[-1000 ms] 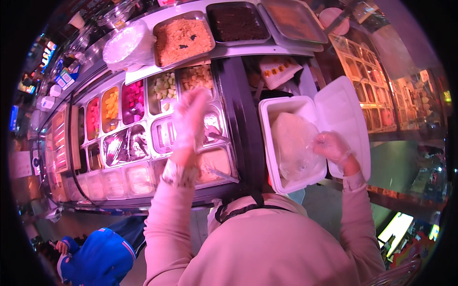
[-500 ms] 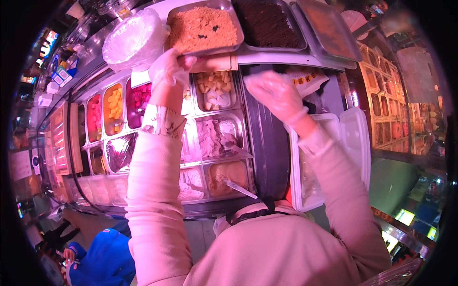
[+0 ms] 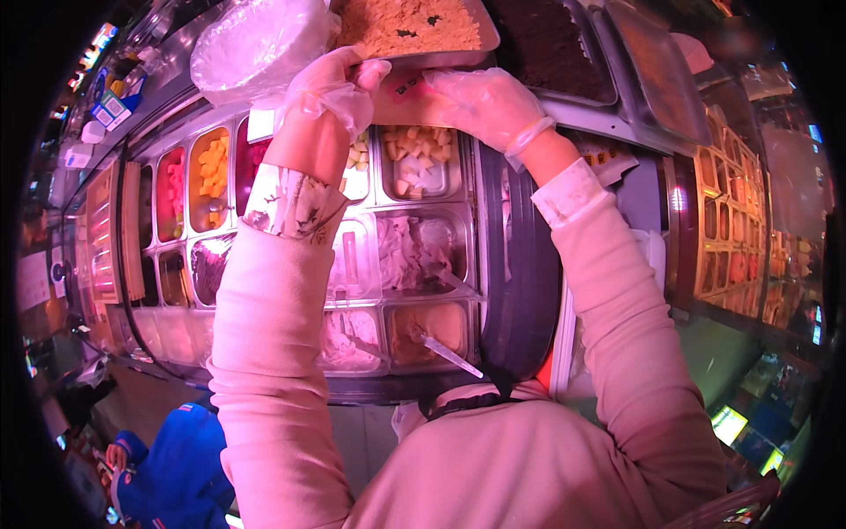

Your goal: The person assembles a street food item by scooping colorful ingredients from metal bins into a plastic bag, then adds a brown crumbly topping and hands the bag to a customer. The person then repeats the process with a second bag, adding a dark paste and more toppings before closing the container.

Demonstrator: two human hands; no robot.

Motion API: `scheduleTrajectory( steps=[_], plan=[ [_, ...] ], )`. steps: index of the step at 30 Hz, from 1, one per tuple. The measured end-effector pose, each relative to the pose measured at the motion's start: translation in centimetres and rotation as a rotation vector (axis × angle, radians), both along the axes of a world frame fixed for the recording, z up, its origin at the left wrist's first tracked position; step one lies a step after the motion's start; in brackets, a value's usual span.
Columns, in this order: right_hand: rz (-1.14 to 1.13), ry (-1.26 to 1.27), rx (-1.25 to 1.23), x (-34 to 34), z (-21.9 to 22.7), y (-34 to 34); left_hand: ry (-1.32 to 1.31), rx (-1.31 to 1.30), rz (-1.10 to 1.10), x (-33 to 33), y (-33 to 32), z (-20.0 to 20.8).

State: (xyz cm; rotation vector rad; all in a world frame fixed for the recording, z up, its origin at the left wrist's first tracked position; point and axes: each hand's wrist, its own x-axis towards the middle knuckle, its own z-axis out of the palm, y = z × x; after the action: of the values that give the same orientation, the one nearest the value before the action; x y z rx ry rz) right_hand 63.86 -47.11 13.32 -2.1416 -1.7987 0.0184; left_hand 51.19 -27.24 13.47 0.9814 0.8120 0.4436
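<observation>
Both my hands wear clear plastic gloves and meet at the tray of orange-brown crumbs (image 3: 414, 28). Between them, against the tray's near side, is a flat brown paper piece (image 3: 401, 108) with dark print. My left hand (image 3: 333, 90) is closed at its left end, fingers curled and thumb pressed in. At the right end my right hand (image 3: 490, 104) grips its edge, the fingers reaching over it. Just below lies a steel pan of pale diced fruit (image 3: 418, 159). How far the paper extends behind my fingers is hidden.
A plastic-covered bowl (image 3: 260, 53) stands left of the crumbs, a tray of dark crumbs (image 3: 551, 44) right. Below are pans of yellow cubes (image 3: 211, 172), purple paste (image 3: 414, 251) and brown paste (image 3: 427, 331) with a spatula. A person in blue (image 3: 181, 467) is at lower left.
My right hand has moved left and up from above the white container to the brown paper piece, and closed on it. My left hand stays at the crumb tray. The view has shifted slightly.
</observation>
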Motion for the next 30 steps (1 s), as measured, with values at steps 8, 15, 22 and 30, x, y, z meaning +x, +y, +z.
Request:
scheduleTrajectory(
  steps=[8, 15, 22, 30],
  plan=[
    [0.040, -0.079, -0.121, 0.3, 0.4, 0.4, 0.347, 0.954, -0.370, -1.4, 1.7, -0.3],
    [0.026, -0.298, -0.062, 0.5, -1.7, 0.5, 0.115, 0.367, -0.243, -0.1, 2.0, 0.4],
    [0.056, -0.155, -0.093, 0.1, -0.4, 0.5, 0.260, 0.823, -0.297, -1.7, 1.5, 0.8],
    [0.161, -0.284, 0.161, 1.4, -2.8, 0.1, 0.412, 1.035, -0.345, -1.3, 2.0, 0.3]
  ],
)
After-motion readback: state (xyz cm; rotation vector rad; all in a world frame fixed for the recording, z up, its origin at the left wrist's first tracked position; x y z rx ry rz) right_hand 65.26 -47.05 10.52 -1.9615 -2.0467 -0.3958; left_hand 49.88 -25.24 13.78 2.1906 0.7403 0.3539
